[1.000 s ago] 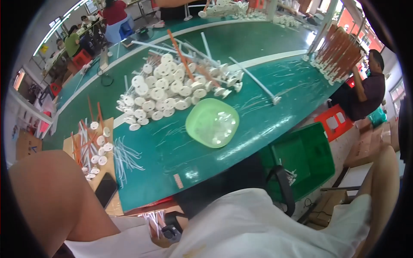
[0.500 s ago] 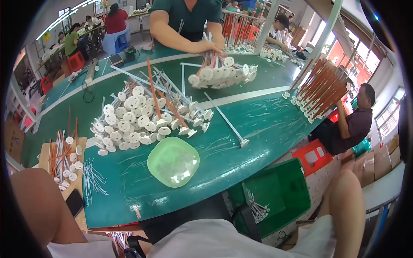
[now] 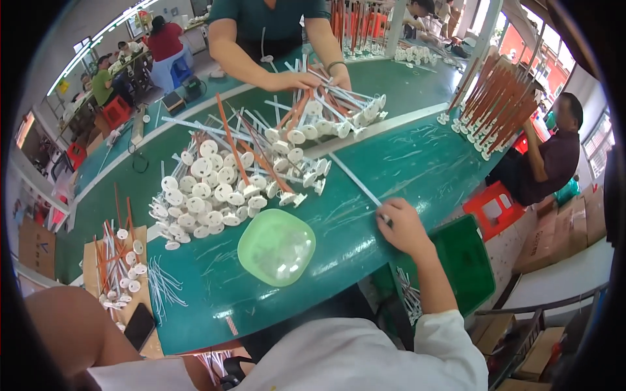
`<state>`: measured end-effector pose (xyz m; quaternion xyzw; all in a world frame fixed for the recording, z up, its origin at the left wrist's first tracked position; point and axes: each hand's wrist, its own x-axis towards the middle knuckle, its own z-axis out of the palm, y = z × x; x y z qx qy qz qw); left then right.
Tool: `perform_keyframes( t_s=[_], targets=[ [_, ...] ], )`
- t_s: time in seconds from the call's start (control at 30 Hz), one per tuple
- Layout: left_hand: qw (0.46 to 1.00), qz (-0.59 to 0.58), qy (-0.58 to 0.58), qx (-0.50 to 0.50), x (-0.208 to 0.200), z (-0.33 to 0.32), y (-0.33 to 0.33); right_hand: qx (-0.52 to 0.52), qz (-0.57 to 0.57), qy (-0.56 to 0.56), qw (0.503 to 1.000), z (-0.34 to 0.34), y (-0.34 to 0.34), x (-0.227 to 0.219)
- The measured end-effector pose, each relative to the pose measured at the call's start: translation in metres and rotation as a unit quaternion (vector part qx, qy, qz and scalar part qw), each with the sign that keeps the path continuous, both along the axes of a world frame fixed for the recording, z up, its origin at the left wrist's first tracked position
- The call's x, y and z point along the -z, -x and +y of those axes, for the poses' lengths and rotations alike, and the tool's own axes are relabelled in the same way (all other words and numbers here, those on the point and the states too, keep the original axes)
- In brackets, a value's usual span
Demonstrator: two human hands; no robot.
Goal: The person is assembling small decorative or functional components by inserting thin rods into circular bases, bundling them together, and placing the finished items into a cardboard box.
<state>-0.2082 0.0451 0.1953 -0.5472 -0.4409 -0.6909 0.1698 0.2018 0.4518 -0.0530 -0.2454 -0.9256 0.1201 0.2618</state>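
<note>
My right hand (image 3: 398,225) reaches over the table near its front edge, fingers curled on the near end of a single flat white strip (image 3: 355,180). The disc at that end is hidden under the fingers. At the lower left my bent left arm (image 3: 72,329) shows, but its hand is out of view. A pale green bowl (image 3: 277,247) stands left of my right hand. Behind it lies a heap of white round discs (image 3: 202,186) on white and orange strips. Across the table a co-worker's hands (image 3: 303,81) hold a bundle of such strips (image 3: 319,117).
A green crate (image 3: 466,260) with loose strips sits below the table edge. At left are cardboard (image 3: 156,326) with more disc strips, a phone (image 3: 139,327) and thin white ties (image 3: 163,283). Upright orange strips (image 3: 495,107) stand far right, by a seated person (image 3: 564,140).
My right arm has come from the right side onto the table, its hand now at the single strip. The co-worker's bundle has come down beside the heap. The whole view has shifted slightly.
</note>
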Motion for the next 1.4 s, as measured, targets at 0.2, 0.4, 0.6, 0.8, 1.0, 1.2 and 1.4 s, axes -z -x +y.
perform_keyframes(
  t_s=[0.2, 0.4, 0.6, 0.8, 1.0, 1.2, 1.4],
  targets=[
    [0.999, -0.013, 0.025, -0.031, 0.018, 0.006, 0.006, -0.011, 0.121, 0.139, 0.983, -0.048, -0.096, -0.063],
    [0.982, -0.045, 0.161, -0.084, 0.123, 0.083, -0.057, -0.018, 0.267, 0.040, 0.963, -0.068, -0.077, -0.089],
    [0.939, 0.076, 0.314, -0.118, 0.124, 0.125, -0.091, -0.117, 0.241, -0.082, 0.960, -0.033, 0.101, -0.091],
    [0.909, 0.220, 0.326, -0.136, 0.132, 0.158, -0.087, -0.123, 0.092, -0.099, 0.983, -0.014, 0.229, -0.048],
    [0.915, 0.098, 0.376, -0.107, 0.136, 0.204, -0.084, -0.119, 0.199, -0.060, 0.971, 0.015, 0.204, -0.052],
    [0.809, 0.114, 0.563, -0.124, 0.129, 0.338, -0.048, 0.089, 0.096, 0.091, 0.987, 0.203, 0.148, -0.067],
    [0.687, 0.138, 0.701, -0.132, 0.163, 0.433, -0.007, 0.024, 0.082, 0.188, 0.979, 0.353, 0.134, -0.052]
  ],
)
